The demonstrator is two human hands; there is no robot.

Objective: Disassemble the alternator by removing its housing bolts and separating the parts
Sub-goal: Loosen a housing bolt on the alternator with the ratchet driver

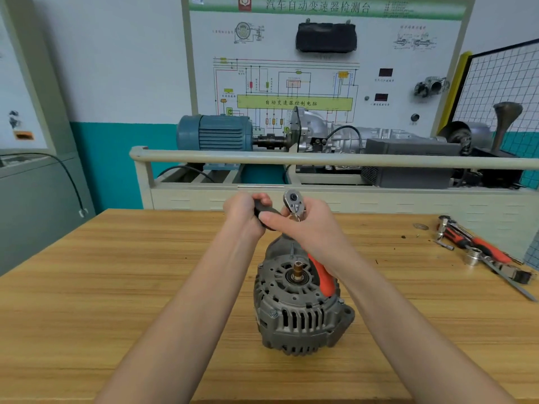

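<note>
bright, even light | soft shadows | edges bowed | mild blur

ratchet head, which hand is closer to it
Right. The right hand grips the ratchet just below the ratchet head. The left hand is off to its left, holding a dark object I cannot identify.

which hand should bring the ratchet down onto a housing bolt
Probably right: the right hand already grips the ratchet, its orange handle running down over the alternator. The left hand only pinches a black piece beside the ratchet head.
</note>
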